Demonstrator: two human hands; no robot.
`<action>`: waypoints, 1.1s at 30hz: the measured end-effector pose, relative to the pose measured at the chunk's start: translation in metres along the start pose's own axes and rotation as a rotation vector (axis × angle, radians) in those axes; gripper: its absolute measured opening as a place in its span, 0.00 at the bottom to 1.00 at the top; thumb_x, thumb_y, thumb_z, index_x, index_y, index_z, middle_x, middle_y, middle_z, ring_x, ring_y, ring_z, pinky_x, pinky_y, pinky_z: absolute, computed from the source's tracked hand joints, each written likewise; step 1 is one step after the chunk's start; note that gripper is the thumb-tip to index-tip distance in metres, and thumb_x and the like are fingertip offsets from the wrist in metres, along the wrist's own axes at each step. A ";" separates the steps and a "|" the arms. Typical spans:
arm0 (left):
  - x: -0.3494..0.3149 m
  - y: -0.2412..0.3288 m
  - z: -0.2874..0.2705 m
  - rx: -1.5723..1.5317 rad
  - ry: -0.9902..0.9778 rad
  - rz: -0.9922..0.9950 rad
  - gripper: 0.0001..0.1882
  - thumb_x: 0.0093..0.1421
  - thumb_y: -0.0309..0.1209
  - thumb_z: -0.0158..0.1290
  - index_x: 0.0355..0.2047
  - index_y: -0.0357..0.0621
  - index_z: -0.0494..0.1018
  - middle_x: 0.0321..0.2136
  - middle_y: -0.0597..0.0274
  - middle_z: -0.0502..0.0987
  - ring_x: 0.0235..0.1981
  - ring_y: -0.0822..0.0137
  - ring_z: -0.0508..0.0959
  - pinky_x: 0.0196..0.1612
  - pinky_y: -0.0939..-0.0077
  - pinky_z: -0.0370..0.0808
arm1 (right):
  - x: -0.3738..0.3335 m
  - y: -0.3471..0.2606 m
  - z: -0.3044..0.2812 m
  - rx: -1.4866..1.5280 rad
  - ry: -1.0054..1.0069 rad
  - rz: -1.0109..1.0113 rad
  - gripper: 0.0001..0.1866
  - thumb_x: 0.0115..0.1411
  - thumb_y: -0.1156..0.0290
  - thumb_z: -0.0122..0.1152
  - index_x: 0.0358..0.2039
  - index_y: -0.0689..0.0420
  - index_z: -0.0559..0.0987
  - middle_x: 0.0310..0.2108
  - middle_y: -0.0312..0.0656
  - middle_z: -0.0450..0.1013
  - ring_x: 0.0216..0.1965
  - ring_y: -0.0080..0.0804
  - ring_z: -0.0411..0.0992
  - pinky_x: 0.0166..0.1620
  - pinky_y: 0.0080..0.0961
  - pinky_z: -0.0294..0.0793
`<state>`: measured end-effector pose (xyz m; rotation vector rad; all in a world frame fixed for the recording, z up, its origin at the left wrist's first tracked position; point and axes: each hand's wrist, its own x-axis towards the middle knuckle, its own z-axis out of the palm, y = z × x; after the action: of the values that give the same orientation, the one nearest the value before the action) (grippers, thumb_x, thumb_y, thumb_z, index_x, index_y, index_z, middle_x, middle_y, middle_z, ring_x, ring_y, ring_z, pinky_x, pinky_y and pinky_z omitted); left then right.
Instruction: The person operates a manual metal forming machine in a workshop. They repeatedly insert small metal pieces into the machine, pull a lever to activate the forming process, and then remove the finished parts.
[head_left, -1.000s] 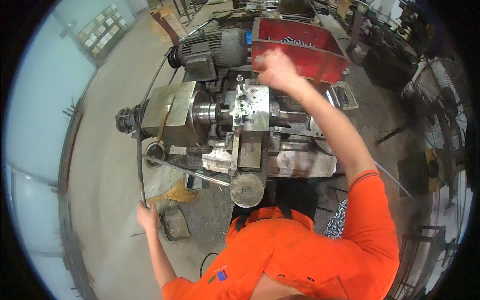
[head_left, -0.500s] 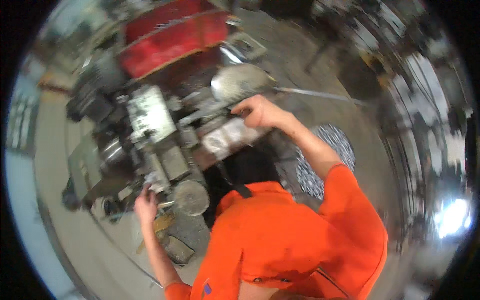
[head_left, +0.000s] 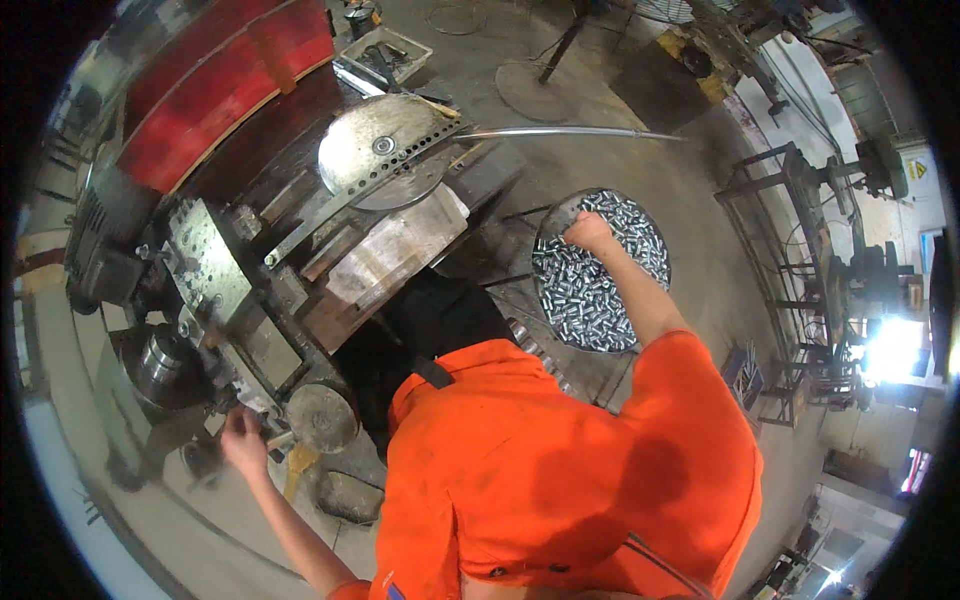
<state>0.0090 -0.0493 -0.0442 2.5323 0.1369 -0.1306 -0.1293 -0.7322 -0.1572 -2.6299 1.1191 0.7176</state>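
Note:
My right hand [head_left: 590, 232] is over the far left part of a round tray [head_left: 541, 290] heaped with short shiny metal cylinders [head_left: 600, 300]. Its fingers are curled together, and what they hold, if anything, is hidden. My left hand [head_left: 243, 440] is at the near end of a greasy metal machine [head_left: 270, 350], beside a short handle [head_left: 281, 440] and a round metal knob [head_left: 321, 418]. Motion smears its fingers, so their grip is unclear. On the machine's far side lies a round metal disc [head_left: 372, 140] crossed by a flat bar with a row of holes [head_left: 345, 196].
A long metal rod [head_left: 570, 131] juts right from the disc. A red metal guard [head_left: 230, 90] rises at the far left. A tray of tools [head_left: 405, 50] sits behind the disc. A metal rack [head_left: 790, 220] stands at the right, and a small bin [head_left: 348, 497] below the machine.
My right hand has moved from the machine near the disc, rightward to the tray of cylinders. My left hand stays by the machine's near end. The view has shifted right and become sharper.

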 end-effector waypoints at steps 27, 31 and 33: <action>-0.036 0.155 -0.017 -0.501 -0.248 0.133 0.13 0.60 0.31 0.50 0.39 0.32 0.73 0.26 0.59 0.78 0.31 0.72 0.78 0.36 0.80 0.72 | -0.138 -0.133 -0.077 1.296 -0.037 -0.889 0.25 0.38 0.87 0.46 0.41 0.68 0.77 0.43 0.47 0.70 0.42 0.35 0.73 0.45 0.25 0.73; -0.047 0.199 0.024 -0.954 -0.636 0.130 0.20 0.65 0.40 0.42 0.35 0.32 0.73 0.24 0.54 0.78 0.27 0.65 0.79 0.35 0.75 0.74 | -0.206 -0.221 -0.106 1.140 -0.166 -1.436 0.29 0.32 0.82 0.47 0.42 0.68 0.76 0.45 0.50 0.69 0.44 0.39 0.72 0.48 0.30 0.72; -0.053 0.199 0.046 -1.250 -0.811 0.025 0.26 0.66 0.46 0.37 0.35 0.32 0.73 0.24 0.52 0.78 0.26 0.62 0.79 0.35 0.73 0.75 | -0.231 -0.250 -0.114 1.004 0.016 -1.637 0.28 0.34 0.79 0.51 0.43 0.66 0.76 0.44 0.51 0.70 0.41 0.37 0.73 0.45 0.28 0.72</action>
<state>-0.0215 -0.2428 0.0360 1.1107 -0.1180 -0.7670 -0.0466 -0.4544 0.0549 -1.6983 -0.6923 -0.2242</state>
